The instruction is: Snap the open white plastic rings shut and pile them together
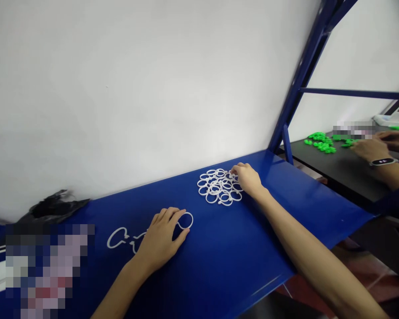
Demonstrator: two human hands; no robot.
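Note:
My left hand (pixel 162 235) rests low over the blue tabletop, thumb and forefinger closed on opposite sides of a thin white plastic ring (pixel 192 220). Partly under and beside that hand lie more white pieces, including an open curved loop (pixel 109 241) to its left. A cluster of overlapping white plastic rings (pixel 216 187), each with a small tab, lies farther back on the table. At the cluster's right edge, the fingers of my right hand (pixel 248 177) pinch one of the rings. My fingers partly hide that ring.
The blue table (pixel 213 261) meets a white wall behind it. A black plastic bag (pixel 53 206) lies at left, near a blurred patch. Blue metal posts (pixel 294 84) rise at right. Beyond them a co-worker's hands (pixel 372 148) handle green pieces (pixel 322 144) on a dark table.

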